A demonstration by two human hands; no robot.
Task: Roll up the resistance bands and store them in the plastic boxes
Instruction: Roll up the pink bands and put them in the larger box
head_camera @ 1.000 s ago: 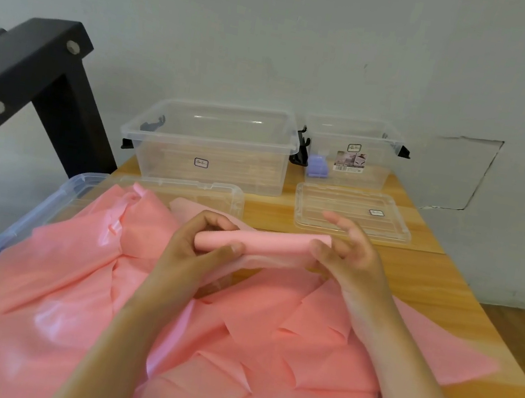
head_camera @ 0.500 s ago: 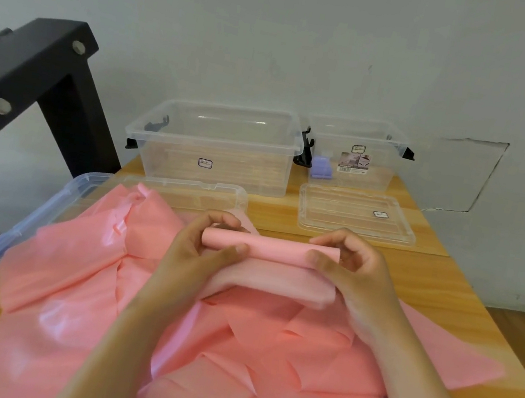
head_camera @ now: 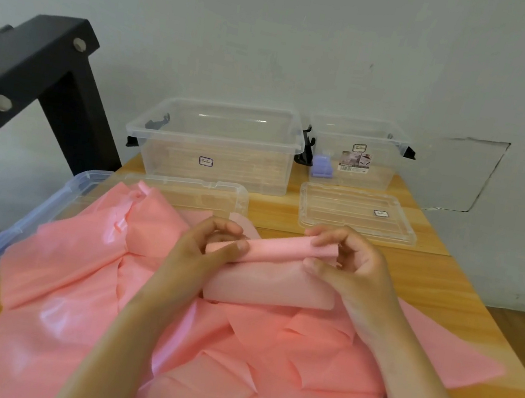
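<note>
A pink resistance band roll [head_camera: 280, 252] is held level above the table, its loose tail hanging down toward a heap of pink bands [head_camera: 229, 349]. My left hand [head_camera: 208, 245] pinches the roll's left end and my right hand [head_camera: 344, 264] grips its right end. At the back stand a large clear plastic box [head_camera: 217, 146] with nothing in it and a smaller clear box [head_camera: 358, 156] holding a purple roll [head_camera: 322, 167].
Two clear lids lie flat on the wooden table [head_camera: 447, 289]: one [head_camera: 356, 212] before the small box, one [head_camera: 199, 193] partly under the pink heap. A blue-rimmed lid [head_camera: 28, 222] overhangs the left edge. A black metal frame [head_camera: 25, 72] stands at left.
The roll has been turned further, taking up more band, and its right end has risen slightly. Both hands shifted their finger grip around it.
</note>
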